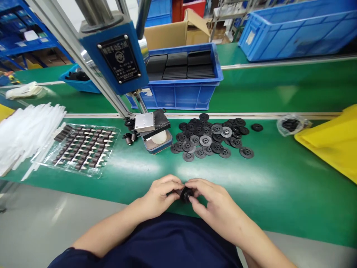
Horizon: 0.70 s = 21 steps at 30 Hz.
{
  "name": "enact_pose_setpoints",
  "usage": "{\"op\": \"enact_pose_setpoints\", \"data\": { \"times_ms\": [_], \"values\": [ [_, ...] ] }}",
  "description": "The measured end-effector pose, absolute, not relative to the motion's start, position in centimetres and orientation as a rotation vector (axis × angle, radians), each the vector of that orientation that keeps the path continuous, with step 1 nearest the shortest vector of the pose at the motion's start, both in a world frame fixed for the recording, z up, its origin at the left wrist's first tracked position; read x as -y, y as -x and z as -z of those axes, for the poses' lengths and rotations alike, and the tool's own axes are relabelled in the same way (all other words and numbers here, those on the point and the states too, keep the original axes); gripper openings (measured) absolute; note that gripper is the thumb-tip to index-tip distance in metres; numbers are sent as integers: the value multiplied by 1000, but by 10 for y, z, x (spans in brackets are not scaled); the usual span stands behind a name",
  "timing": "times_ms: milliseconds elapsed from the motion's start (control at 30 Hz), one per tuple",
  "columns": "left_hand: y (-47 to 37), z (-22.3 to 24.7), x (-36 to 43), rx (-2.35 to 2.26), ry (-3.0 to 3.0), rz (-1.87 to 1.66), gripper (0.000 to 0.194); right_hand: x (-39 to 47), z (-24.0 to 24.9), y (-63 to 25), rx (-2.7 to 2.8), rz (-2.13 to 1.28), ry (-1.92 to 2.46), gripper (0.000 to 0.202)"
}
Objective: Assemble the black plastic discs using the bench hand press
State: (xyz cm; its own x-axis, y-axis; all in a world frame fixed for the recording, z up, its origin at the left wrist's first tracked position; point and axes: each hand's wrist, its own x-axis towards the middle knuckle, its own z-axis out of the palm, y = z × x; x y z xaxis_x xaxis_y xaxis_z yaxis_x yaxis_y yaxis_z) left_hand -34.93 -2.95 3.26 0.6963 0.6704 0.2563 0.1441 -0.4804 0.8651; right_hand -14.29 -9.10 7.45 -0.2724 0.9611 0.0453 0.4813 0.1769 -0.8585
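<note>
Close to the body, above the green table's front edge, both hands meet around a small black round part (186, 194). My left hand (162, 195) pinches it from the left side. The fingers of my right hand (211, 196) are closed on its right side. Beyond the hands lies a loose pile of black slotted discs (205, 140). Left of the pile stands a blue hand press (117, 56) with a metal block (144, 122) at its base. A few dark motor-like parts (128, 138) are beside that base.
A clear tray (96, 172) of brown cylinders sits left, beside white tubes (33, 130). Behind the press is a blue crate (184, 95) of black pieces. At the right are a plastic bag (290, 124), a yellow bin (334, 137) and a large blue crate (295, 37).
</note>
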Motion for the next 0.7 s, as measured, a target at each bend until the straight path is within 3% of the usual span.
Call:
{"op": "enact_pose_setpoints", "data": {
  "times_ms": [233, 433, 567, 700],
  "values": [
    [349, -30, 30, -648, -1990, -714, 27, 91, -81, 145, 1741, -1052, 1333, 30],
    [348, -30, 30, -651, -1960, -708, 23, 92, -80, 146, 1747, -1041, 1371, 37],
    [347, -29, 30, -698, -1797, -728, 15, 93, -83, 145, 1678, -1062, 1325, 27],
    [344, -32, 30, -711, -1558, -737, 14, 94, -84, 143, 1637, -1059, 1265, 30]
  ]
}}
